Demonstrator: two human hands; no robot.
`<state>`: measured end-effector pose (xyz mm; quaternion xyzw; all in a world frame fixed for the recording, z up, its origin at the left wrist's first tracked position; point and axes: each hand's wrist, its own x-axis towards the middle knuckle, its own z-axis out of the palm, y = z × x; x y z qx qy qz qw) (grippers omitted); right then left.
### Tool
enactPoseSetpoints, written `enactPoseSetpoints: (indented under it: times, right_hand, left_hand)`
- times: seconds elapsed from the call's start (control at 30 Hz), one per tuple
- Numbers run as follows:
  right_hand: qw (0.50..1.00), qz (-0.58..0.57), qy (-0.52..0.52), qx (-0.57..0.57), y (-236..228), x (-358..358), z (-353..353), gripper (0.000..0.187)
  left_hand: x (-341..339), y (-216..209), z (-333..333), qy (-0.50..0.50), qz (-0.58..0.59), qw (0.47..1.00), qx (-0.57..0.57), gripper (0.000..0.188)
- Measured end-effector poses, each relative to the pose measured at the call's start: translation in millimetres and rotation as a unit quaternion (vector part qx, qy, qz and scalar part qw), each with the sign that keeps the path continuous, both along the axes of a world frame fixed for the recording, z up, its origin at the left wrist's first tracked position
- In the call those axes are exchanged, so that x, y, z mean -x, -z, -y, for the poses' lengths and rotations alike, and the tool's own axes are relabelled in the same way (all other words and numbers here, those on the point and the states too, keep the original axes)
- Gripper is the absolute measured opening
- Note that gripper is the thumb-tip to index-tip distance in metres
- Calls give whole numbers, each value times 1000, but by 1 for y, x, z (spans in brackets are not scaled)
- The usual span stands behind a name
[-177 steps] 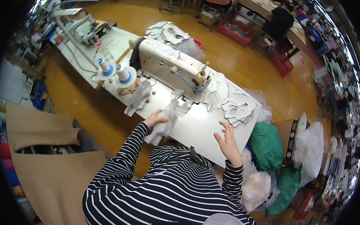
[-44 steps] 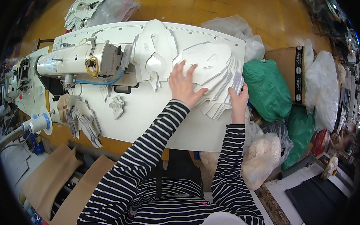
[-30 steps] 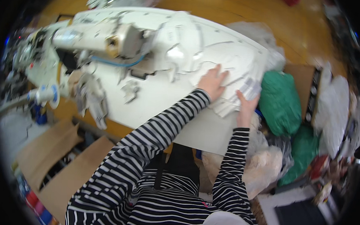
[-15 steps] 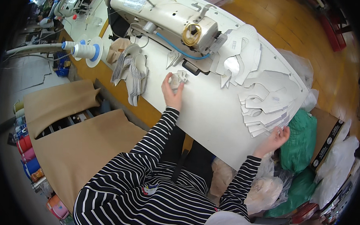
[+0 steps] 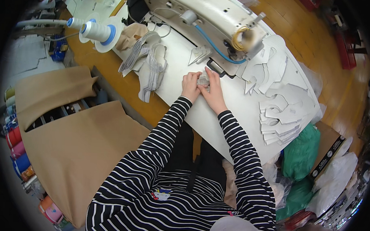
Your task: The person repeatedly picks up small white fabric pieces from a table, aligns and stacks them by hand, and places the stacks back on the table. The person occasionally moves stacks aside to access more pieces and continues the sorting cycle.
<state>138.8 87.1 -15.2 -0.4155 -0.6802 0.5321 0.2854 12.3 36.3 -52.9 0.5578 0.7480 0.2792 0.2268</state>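
Observation:
My left hand [image 5: 190,87] and my right hand [image 5: 213,92] meet at the front of the white sewing machine [image 5: 214,17]. Between their fingers is a small bunch of pale grey-white cut pieces [image 5: 203,80], partly covered by the fingers. Both hands curl round it, thumbs toward each other, low over the white tabletop [image 5: 230,121]. Just beyond them lies a small stack of pointed white pieces [image 5: 200,54], beside the machine's base. Left of my hands rest piles of layered grey-white cut pieces [image 5: 152,68].
Fanned white cut pieces [image 5: 284,113] cover the table's right end, with more pieces [image 5: 267,63] behind. Thread cones [image 5: 98,32] stand at the left. Brown sheet material [image 5: 80,152] lies nearer on that side. Green bags [image 5: 301,151] sit beyond the right edge.
My right hand has come from the fanned pieces at the right to join my left hand at the small bunch. The view has shifted, with the machine now appearing closer.

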Motion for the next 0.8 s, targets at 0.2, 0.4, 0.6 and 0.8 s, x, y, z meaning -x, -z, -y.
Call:
enactPoseSetpoints:
  times: [0.2, 0.4, 0.6, 0.8]
  right_hand:
    - [999, -8, -30, 33, -7, -32, 20, 55]
    - [997, 59, -46, 15, 0, -54, 55, 55]
    - [996, -5, 56, 70, 4, -42, 66, 68]
    - [983, -57, 26, 175, -3, -35, 64, 75]
  left_hand:
    - [-22, -7, 22, 69, 71, 993, -65, 46]
    - [-47, -11, 53, 64, 55, 994, -76, 55]
    - [-43, -12, 51, 75, 92, 991, -55, 59]
    - [-40, -13, 39, 69, 74, 995, -15, 66]
